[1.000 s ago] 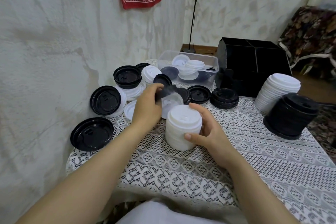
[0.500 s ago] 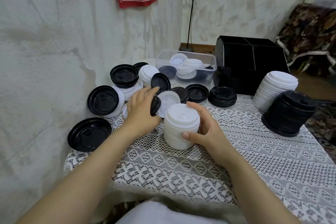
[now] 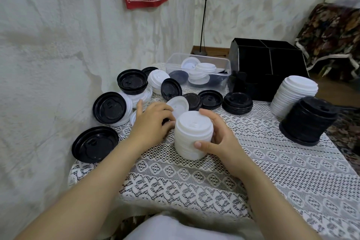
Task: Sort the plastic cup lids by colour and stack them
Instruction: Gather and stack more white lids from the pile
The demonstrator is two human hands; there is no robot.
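A stack of white lids [image 3: 192, 134] at the middle of the bench [image 3: 272, 171] is clasped from three o'clock by the right hand [image 3: 224, 140], grip curled round it. At its nine o'clock the left hand [image 3: 152, 124] is curled; whether that grip pinches anything cannot be told.

Glossy plastic black lids [image 3: 109, 107] on lace tablecloth [image 3: 272, 165].
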